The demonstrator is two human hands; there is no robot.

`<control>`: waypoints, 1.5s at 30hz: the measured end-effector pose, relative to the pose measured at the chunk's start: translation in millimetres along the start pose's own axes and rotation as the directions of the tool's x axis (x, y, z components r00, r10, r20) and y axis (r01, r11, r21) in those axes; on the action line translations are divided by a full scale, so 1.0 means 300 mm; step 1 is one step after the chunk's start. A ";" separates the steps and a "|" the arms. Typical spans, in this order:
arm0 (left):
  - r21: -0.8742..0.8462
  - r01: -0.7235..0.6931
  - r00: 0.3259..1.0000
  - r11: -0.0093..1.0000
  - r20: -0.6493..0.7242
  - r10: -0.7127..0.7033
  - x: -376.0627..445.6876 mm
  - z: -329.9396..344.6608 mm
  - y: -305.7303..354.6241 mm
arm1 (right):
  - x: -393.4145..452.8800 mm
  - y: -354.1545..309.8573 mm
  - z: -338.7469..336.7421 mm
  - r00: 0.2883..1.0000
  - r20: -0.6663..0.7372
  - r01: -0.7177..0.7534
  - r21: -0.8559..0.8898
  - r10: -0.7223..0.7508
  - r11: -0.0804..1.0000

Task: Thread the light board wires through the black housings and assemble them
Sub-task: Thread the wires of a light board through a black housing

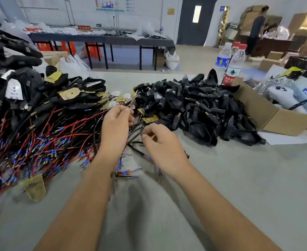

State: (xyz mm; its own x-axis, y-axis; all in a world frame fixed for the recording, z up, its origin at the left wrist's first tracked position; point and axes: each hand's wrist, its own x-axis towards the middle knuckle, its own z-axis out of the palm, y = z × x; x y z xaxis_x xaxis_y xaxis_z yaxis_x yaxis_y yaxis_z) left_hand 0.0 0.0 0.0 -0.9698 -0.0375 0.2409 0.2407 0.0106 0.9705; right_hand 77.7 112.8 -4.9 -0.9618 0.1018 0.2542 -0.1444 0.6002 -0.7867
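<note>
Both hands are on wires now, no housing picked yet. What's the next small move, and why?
Probably lift the pinched wires clear of the tangle, then reach for a housing: the left hand and right hand grip only wires.

You can read little: the red bottle label (pixel 228 80) shows white Chinese characters, partly hidden; wall signs (pixel 171 11) blur beyond reading.

On the bench (pixel 239 178), the wires (pixel 40 138) lie heaped at left, the housings (pixel 199 105) piled at right. Both hands, left (pixel 115 124) and right (pixel 162 144), sit between the piles. Bottles (pixel 230 64) stand behind the housings; a box (pixel 268 113) lies to their right.
</note>
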 end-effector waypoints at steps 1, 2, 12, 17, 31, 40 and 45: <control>0.018 0.005 1.000 1.000 -0.024 -0.005 0.013 0.006 -0.014 | 0.015 0.013 0.024 0.999 -0.036 0.016 -0.105 -0.020 0.994; 0.057 0.011 0.999 0.998 -0.038 -0.009 0.025 0.011 -0.035 | 0.024 0.028 0.037 0.997 -0.061 0.032 -0.230 -0.047 0.973; 0.628 -0.215 0.974 0.748 0.196 0.115 0.005 0.007 -0.158 | 0.064 0.192 -0.004 0.999 0.022 0.049 -0.609 -0.045 0.792; 0.739 -0.266 0.961 0.619 0.257 0.106 -0.002 0.003 -0.167 | 0.052 0.193 -0.002 0.998 0.037 0.065 -0.541 -0.054 0.839; 0.839 -0.158 0.987 0.521 0.129 0.090 -0.014 -0.006 -0.136 | 0.037 0.190 -0.003 0.999 -0.020 0.034 -0.419 -0.046 0.908; 0.941 -0.100 0.993 0.323 0.074 0.091 0.009 -0.045 -0.137 | 0.037 0.190 -0.005 0.998 -0.007 0.049 -0.413 -0.057 0.910; 0.923 -0.151 0.933 0.354 0.014 0.359 0.008 -0.040 -0.114 | 0.036 0.191 -0.007 0.998 0.007 0.064 -0.424 -0.068 0.904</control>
State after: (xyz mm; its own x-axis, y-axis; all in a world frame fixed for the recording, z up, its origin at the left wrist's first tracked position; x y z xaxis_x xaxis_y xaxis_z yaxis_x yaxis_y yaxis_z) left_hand -10.2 -12.4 -32.6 -0.8190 -0.0167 0.5736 0.1953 0.9318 0.3060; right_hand 59.4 150.1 -46.0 -0.9513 0.0555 0.3034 -0.0938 0.8850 -0.4561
